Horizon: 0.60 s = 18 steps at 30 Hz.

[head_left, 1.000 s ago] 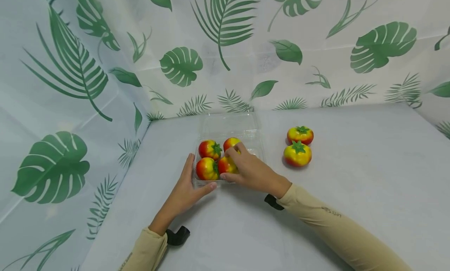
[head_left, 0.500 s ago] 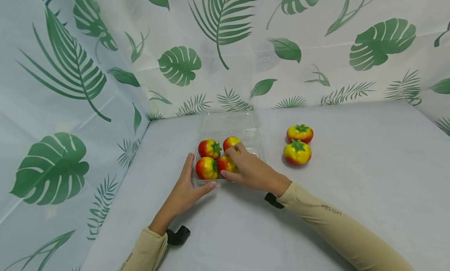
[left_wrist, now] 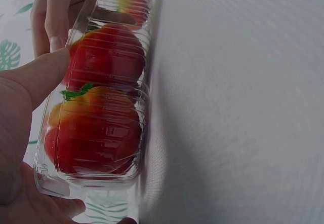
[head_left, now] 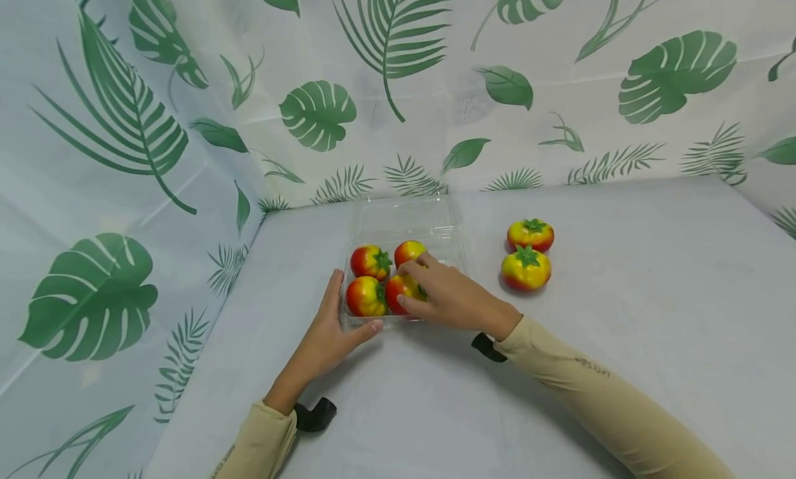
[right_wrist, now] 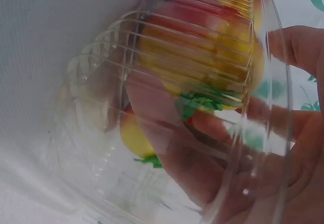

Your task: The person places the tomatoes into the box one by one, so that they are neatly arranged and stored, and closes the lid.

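Red-and-yellow tomatoes with green star-shaped tops fill the left part of a clear plastic box [head_left: 452, 247], whose hinged lid [head_left: 404, 216] lies back towards the wall. My left hand [head_left: 329, 335] holds the box's near left corner, fingers along the left side and thumb at the front rim. Inside, my right hand [head_left: 452, 294] spreads its fingers over the front right tomato [head_left: 395, 291]; the right wrist view shows its fingers reaching in beside a tomato [right_wrist: 195, 51]. Behind it sits the back right tomato [head_left: 409, 252], partly hidden by the fingers.
Two more tomatoes stand on the white table right of the box, a near one [head_left: 526, 271] and a far one [head_left: 531, 236]. A leaf-printed white sheet [head_left: 435, 140] hangs behind the table and along its left side.
My right hand's thumb and fingers have loosened and drawn slightly right, so more of the front right tomato shows. The left hand keeps its hold on the box.
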Available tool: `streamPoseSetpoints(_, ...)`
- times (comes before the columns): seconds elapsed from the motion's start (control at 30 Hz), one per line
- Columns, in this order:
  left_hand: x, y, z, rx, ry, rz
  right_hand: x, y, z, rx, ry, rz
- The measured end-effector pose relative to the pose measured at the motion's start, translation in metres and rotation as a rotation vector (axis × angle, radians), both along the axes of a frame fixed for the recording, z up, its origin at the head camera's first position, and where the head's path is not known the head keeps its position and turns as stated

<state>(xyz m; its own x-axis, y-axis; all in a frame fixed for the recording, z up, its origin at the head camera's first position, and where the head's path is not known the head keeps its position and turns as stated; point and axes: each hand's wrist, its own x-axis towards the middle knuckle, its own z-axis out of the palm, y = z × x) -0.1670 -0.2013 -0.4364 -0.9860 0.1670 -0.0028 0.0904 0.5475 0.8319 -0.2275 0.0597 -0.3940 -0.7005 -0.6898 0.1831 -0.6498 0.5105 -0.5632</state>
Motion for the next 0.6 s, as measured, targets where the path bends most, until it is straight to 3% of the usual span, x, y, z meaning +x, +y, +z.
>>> streamPoseSetpoints(0.33, -0.001, 0.0, -0.001, 0.006, 0.002, -0.005, 0.001, 0.002, 0.005, 0.028, 0.003, -0.033)
streamPoseSetpoints(0.6, -0.001, 0.0, -0.002, 0.0, 0.006, -0.008, -0.002, 0.01, 0.015, 0.062, 0.054, -0.083)
